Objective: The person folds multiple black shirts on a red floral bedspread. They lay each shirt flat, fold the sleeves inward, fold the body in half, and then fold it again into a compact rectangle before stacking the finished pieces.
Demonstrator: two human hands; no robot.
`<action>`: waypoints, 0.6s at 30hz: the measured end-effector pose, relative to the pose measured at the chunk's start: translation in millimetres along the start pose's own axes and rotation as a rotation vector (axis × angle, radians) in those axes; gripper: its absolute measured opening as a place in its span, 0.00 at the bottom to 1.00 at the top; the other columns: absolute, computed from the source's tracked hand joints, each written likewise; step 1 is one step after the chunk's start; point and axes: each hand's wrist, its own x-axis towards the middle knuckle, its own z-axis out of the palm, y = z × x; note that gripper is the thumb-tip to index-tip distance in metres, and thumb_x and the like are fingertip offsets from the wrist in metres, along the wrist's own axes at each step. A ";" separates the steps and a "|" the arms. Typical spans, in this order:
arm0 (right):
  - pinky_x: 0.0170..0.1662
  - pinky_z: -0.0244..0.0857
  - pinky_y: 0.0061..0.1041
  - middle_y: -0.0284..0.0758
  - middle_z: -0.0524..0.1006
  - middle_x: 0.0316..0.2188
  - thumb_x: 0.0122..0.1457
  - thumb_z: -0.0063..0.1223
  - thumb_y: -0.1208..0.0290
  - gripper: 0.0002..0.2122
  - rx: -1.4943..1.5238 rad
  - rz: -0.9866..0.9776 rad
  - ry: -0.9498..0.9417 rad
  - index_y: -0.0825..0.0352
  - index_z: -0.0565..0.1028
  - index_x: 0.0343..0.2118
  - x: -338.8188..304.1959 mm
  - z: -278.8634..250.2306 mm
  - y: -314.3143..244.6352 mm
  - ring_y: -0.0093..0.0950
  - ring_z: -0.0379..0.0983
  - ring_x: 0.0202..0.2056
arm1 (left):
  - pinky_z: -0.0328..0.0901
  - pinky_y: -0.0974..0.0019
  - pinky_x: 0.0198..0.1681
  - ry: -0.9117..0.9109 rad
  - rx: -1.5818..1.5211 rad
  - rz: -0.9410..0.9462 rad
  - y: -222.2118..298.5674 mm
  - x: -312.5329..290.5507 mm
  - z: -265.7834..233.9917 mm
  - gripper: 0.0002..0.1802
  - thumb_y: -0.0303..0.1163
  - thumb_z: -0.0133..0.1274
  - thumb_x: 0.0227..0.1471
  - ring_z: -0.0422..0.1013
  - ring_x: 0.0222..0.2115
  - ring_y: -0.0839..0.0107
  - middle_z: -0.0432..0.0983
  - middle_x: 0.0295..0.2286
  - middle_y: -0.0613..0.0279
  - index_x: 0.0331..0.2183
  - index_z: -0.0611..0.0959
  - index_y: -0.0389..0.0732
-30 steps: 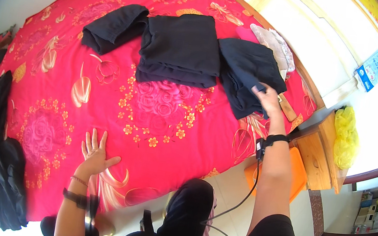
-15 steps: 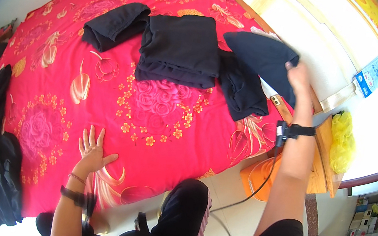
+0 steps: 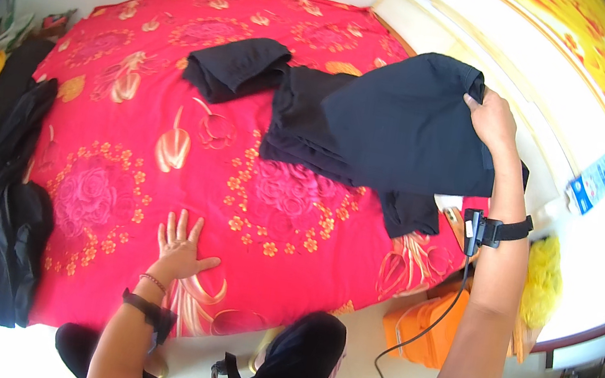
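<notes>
Pinched between the fingers of my right hand (image 3: 494,122) is the edge of a wide black garment (image 3: 413,131). It hangs spread over the right part of a folded black clothes stack (image 3: 295,110), and its exact kind is unclear. My left hand (image 3: 182,251) lies flat, fingers spread, on the red flowered bedspread (image 3: 114,274), holding nothing. Left of the stack sits a smaller folded black piece (image 3: 239,66). Another black garment (image 3: 410,214) shows partly from beneath the held one, near the bed's right side.
Black clothing (image 3: 6,246) drapes along the left bed edge. An orange container (image 3: 426,329) stands on the floor at right, beside a yellow plastic bag (image 3: 541,279). A cable (image 3: 411,338) hangs from the band on my right wrist. Beyond the bed is a pale headboard (image 3: 452,27).
My right hand has raised the black garment and spread it leftward across the stack, covering part of it. The whole view has shifted; my left hand stays flat on the bedspread.
</notes>
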 end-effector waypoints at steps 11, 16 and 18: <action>0.57 0.42 0.79 0.34 0.79 0.46 0.55 0.59 0.69 0.18 0.274 -0.066 -0.019 0.51 0.76 0.51 -30.8 193.7 -152.3 0.36 0.73 0.53 | 0.25 0.36 0.68 0.054 -0.026 0.026 -2.9 2.0 2.2 0.65 0.76 0.54 0.41 0.25 0.70 0.41 0.34 0.69 0.42 0.70 0.52 0.48; 0.63 0.34 0.74 0.37 0.79 0.47 0.52 0.65 0.56 0.27 -0.092 -0.284 -0.096 0.54 0.74 0.56 -80.2 257.1 -198.9 0.36 0.71 0.55 | 0.25 0.36 0.68 0.067 -0.029 0.024 -4.1 4.7 1.5 0.65 0.76 0.55 0.41 0.26 0.70 0.41 0.34 0.69 0.42 0.69 0.53 0.47; 0.64 0.48 0.62 0.41 0.79 0.43 0.52 0.64 0.52 0.29 -0.045 -0.336 -0.091 0.59 0.75 0.56 -77.5 251.6 -197.6 0.43 0.73 0.51 | 0.25 0.36 0.68 0.081 -0.008 0.023 -4.0 4.7 3.3 0.65 0.77 0.53 0.42 0.26 0.70 0.42 0.35 0.70 0.45 0.69 0.53 0.47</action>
